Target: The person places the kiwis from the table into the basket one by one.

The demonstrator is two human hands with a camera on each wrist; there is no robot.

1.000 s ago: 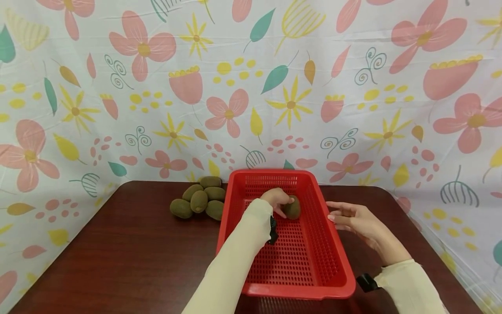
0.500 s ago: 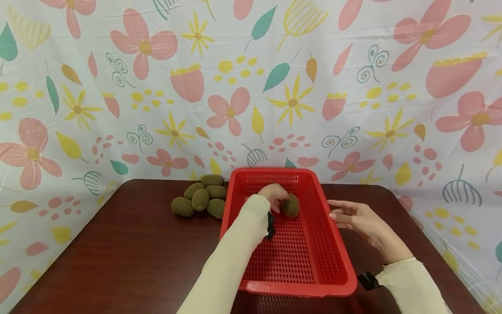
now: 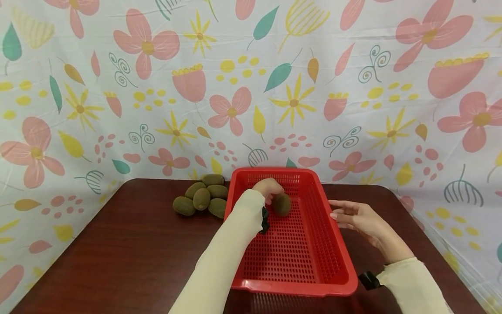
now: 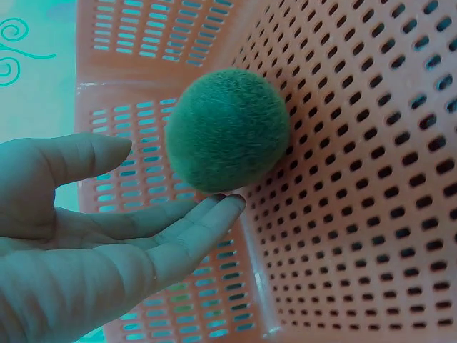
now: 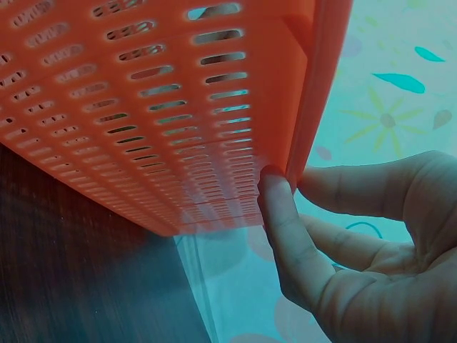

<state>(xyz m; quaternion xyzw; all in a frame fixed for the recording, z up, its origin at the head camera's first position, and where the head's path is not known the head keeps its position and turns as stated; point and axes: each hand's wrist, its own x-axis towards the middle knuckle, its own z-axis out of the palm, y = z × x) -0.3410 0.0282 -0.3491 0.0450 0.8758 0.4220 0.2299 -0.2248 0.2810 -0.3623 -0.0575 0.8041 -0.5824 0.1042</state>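
Note:
A brown fuzzy kiwi (image 3: 281,205) lies in the far part of the red plastic basket (image 3: 292,288). My left hand (image 3: 269,188) reaches into the basket at the kiwi's left side. In the left wrist view the fingers (image 4: 207,221) are extended, with their tips right at the kiwi (image 4: 228,132), and the thumb stands apart from it. At the basket's right side, my right hand (image 3: 362,222) pinches the rim between thumb and fingers, as the right wrist view also shows, with the thumb (image 5: 350,189) at the rim's edge and a finger beneath.
Several more kiwis (image 3: 201,199) sit in a cluster on the dark wooden table (image 3: 129,244), just left of the basket. A white cloth (image 3: 251,65) with printed flowers and leaves hangs behind the table. The basket stands near the table's back edge.
The kiwi in the basket has shifted left, and my left hand has drawn back left with it, its thumb no longer over the kiwi. My right hand has stayed at the rim.

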